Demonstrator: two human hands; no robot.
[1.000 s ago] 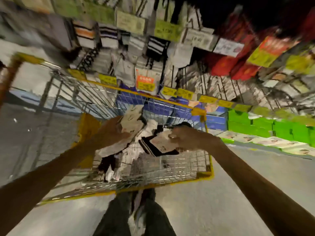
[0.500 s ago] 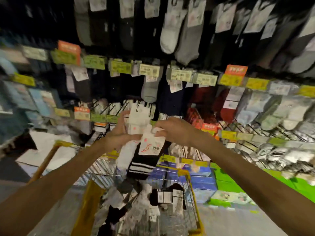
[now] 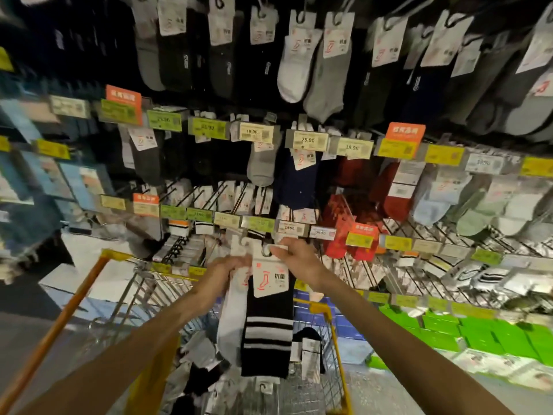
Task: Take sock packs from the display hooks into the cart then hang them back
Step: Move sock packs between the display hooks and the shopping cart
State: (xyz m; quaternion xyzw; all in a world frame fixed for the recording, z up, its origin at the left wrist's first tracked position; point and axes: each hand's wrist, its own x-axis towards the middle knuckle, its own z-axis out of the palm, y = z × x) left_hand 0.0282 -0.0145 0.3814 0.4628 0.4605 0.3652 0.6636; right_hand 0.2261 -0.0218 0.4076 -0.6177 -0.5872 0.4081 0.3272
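While both packs are hanging up in front of the display hooks [image 3: 239, 202], above the cart [image 3: 336, 354], the right hand [image 3: 299, 262] is pinching the top tab of the black striped sock pack [image 3: 267, 330] between thumb and fingers. The left hand [image 3: 223, 272] is gripping the white sock pack [image 3: 232, 319] touching it, fingers curling round its card. More packs [image 3: 309, 351] are lying loose in the cart.

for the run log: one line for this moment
phase rehang | left hand grips white sock pack | right hand pinches hanger of black striped pack
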